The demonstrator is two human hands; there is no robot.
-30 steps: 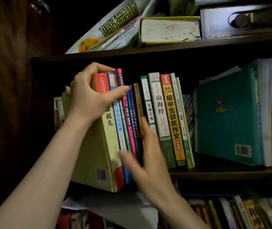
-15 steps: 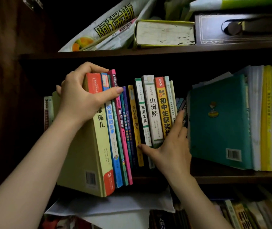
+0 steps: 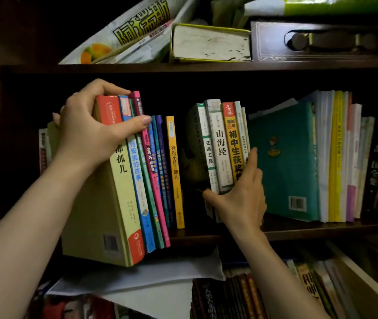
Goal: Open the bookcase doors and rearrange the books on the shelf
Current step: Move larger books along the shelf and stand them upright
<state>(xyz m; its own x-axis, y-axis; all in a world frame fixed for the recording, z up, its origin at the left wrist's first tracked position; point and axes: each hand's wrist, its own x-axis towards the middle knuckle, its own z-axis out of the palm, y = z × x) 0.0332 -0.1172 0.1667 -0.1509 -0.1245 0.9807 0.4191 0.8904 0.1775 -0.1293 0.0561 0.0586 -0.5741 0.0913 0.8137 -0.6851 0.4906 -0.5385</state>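
My left hand [image 3: 91, 137] grips the leaning books [image 3: 137, 180]; my right hand [image 3: 241, 194] clasps the upright books [image 3: 220, 143], a gap between.

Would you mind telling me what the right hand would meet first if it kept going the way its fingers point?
Probably the teal book: the right hand fingertips point up and back along its cover, beside the gripped group of books. Depth is unclear.

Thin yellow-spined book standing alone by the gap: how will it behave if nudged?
The yellow-spined book looks thin and light, probably floppy. With a gap on its right and no hand on it, it would likely tip rightward. The left hand grips other books, so offers it little support.
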